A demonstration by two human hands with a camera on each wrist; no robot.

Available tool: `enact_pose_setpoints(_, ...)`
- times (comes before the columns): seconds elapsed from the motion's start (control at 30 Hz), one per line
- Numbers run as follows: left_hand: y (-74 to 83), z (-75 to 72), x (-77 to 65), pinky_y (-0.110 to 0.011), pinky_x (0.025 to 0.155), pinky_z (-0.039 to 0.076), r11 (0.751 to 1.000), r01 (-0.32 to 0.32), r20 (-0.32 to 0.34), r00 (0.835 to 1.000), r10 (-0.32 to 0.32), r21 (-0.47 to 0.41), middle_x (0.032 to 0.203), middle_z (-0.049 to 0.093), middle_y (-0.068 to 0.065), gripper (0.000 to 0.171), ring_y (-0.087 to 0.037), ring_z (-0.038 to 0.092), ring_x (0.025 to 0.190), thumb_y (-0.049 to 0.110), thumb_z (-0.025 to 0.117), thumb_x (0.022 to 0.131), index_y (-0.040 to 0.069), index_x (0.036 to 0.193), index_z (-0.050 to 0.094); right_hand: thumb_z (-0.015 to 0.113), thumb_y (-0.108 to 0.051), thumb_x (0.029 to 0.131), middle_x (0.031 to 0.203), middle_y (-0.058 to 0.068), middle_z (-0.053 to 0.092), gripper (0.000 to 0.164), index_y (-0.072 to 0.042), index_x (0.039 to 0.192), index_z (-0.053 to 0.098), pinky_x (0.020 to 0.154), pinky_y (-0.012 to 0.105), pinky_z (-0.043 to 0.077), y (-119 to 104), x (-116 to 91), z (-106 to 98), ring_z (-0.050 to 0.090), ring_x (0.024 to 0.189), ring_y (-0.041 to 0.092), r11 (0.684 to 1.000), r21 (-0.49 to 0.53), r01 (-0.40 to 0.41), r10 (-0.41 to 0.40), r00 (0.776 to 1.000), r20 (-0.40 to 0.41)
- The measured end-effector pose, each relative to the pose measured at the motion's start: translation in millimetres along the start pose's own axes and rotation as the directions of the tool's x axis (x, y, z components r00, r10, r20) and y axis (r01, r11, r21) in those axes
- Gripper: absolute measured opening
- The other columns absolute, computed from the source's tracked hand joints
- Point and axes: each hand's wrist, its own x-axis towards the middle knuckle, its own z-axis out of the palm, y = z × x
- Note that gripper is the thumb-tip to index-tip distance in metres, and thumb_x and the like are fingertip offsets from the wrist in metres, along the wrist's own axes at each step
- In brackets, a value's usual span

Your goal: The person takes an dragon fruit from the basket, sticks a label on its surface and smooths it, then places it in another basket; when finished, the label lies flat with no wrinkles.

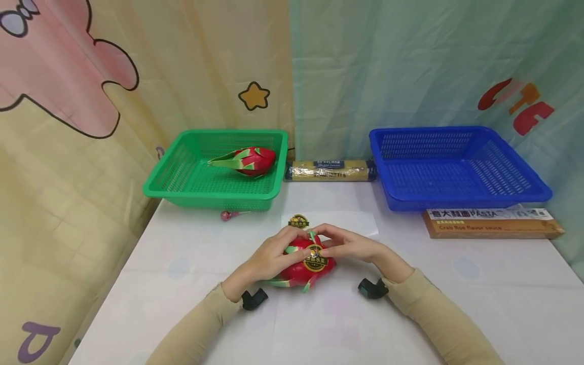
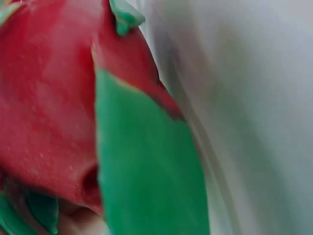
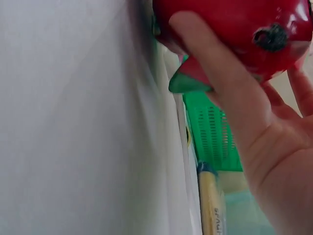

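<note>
A red dragon fruit (image 1: 301, 276) with green-tipped scales lies on the table between both hands. A round black-and-gold sticker (image 1: 315, 259) sits on its upper side. My left hand (image 1: 274, 257) grips the fruit from the left, its thumb touching the sticker. From the right, my right hand (image 1: 350, 245) holds the fruit, with its thumb at the sticker's other edge. The fruit's skin (image 2: 54, 83) and a broad green scale (image 2: 146, 161) fill much of the left wrist view. In the right wrist view, a finger lies along the fruit (image 3: 244, 29), near its dark stem end.
Behind the hands lies a pale sheet (image 1: 353, 221) with another sticker (image 1: 298, 221). A green basket (image 1: 182, 190) holds a second dragon fruit (image 1: 257, 161); a lollipop (image 1: 226, 215) lies before it. Spaghetti (image 1: 330, 171), a blue basket (image 1: 461, 197) and a pasta box (image 1: 493, 228) stand farther right.
</note>
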Motion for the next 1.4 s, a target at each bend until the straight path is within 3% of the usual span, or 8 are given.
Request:
enact_pose_setpoints(0.3, 15.1, 4.4, 7.8, -0.028, 0.074, 0.051, 0.998, -0.033, -0.134, 0.991, 0.027, -0.044, 0.115, 0.051, 0.011, 0.029, -0.008, 0.052, 0.099, 0.041, 0.051, 0.094, 0.025, 0.118, 0.055, 0.083, -0.007, 0.07, 0.129, 0.013, 0.043, 0.075, -0.008, 0.131, 0.038, 0.073, 0.044, 0.054, -27.4, -11.2, 3.8, 0.052, 0.115, 0.033, 0.987, -0.147, 0.072, -0.084, 0.993, -0.078)
enact_pose_setpoints(0.43, 32.8, -1.5, 21.3, -0.03, 0.074, 0.052, 0.988, -0.137, -0.297, 0.943, 0.15, 0.066, 0.115, 0.055, 0.003, 0.026, -0.009, 0.056, 0.096, 0.034, 0.044, 0.098, 0.016, 0.112, 0.057, 0.083, -0.008, 0.069, 0.128, 0.009, 0.048, 0.076, -0.011, 0.131, 0.04, 0.071, 0.04, 0.055, -44.8, -22.8, 0.3, 0.052, 0.114, 0.027, 0.955, -0.277, 0.107, -0.154, 0.976, -0.152)
enact_pose_setpoints(0.57, 49.9, -9.9, 36.2, -0.036, 0.086, 0.048, 0.958, -0.231, -0.507, 0.813, 0.287, 0.171, 0.117, 0.056, -0.006, 0.027, -0.013, 0.055, 0.104, 0.03, 0.044, 0.098, 0.008, 0.105, 0.058, 0.083, -0.002, 0.068, 0.134, 0.01, 0.044, 0.078, -0.005, 0.131, 0.038, 0.072, 0.039, 0.055, -58.0, -36.9, -11.4, 0.051, 0.117, 0.023, 0.917, -0.353, 0.183, -0.264, 0.944, -0.198)
enact_pose_setpoints(0.77, 65.7, -11.4, 57.6, -0.042, 0.087, 0.039, 0.87, -0.427, -0.74, 0.497, 0.453, 0.247, 0.105, 0.057, -0.015, 0.022, -0.027, 0.05, 0.102, 0.021, 0.052, 0.093, 0.001, 0.093, 0.059, 0.073, 0.018, 0.069, 0.142, 0.011, 0.034, 0.077, -0.002, 0.131, 0.031, 0.075, 0.036, 0.055, -74.7, -65.1, -38.0, 0.047, 0.12, 0.022, 0.89, -0.322, 0.323, -0.432, 0.824, -0.367)
enact_pose_setpoints(0.83, 68.7, -6.4, 65.6, -0.039, 0.079, 0.041, 0.855, -0.461, -0.759, 0.461, 0.459, 0.237, 0.096, 0.057, -0.013, 0.018, -0.026, 0.051, 0.093, 0.017, 0.053, 0.092, 0.001, 0.09, 0.059, 0.068, 0.022, 0.071, 0.142, 0.01, 0.032, 0.077, -0.006, 0.132, 0.031, 0.077, 0.034, 0.053, -79.7, -75.1, -44.6, 0.044, 0.121, 0.023, 0.898, -0.28, 0.339, -0.436, 0.767, -0.47)
enact_pose_setpoints(0.93, 70.8, 6.2, 81.5, -0.032, 0.068, 0.042, 0.87, -0.47, -0.74, 0.531, 0.413, 0.148, 0.085, 0.057, -0.009, 0.013, -0.021, 0.051, 0.081, 0.014, 0.055, 0.091, 0.002, 0.09, 0.061, 0.061, 0.027, 0.073, 0.14, 0.009, 0.033, 0.076, -0.01, 0.132, 0.032, 0.08, 0.03, 0.052, -85.3, -89.1, -53.2, 0.039, 0.123, 0.025, 0.901, -0.24, 0.362, -0.431, 0.67, -0.605)
enact_pose_setpoints(1.17, 65.9, 48.3, 137.2, -0.023, 0.071, 0.049, 0.921, -0.292, -0.393, 0.902, 0.176, -0.259, 0.101, 0.064, -0.008, 0.02, -0.013, 0.059, 0.084, 0.016, 0.059, 0.093, 0.004, 0.109, 0.06, 0.067, 0.016, 0.076, 0.143, 0.006, 0.032, 0.073, -0.017, 0.131, 0.033, 0.077, 0.023, 0.051, -82.2, -109.6, -77.5, 0.035, 0.128, 0.026, 0.915, -0.252, 0.314, -0.372, 0.42, -0.828)
enact_pose_setpoints(1.4, 60.0, 86.0, 178.0, -0.017, 0.074, 0.048, 0.947, -0.099, -0.225, 0.974, 0.029, -0.307, 0.115, 0.062, -0.003, 0.033, -0.008, 0.059, 0.089, 0.031, 0.06, 0.092, 0.013, 0.12, 0.061, 0.078, -0.019, 0.077, 0.143, 0.004, 0.031, 0.076, -0.027, 0.136, 0.029, 0.09, 0.035, 0.047, -59.8, -118.9, -105.3, 0.032, 0.133, 0.024, 0.935, -0.309, -0.173, -0.257, 0.27, -0.928)
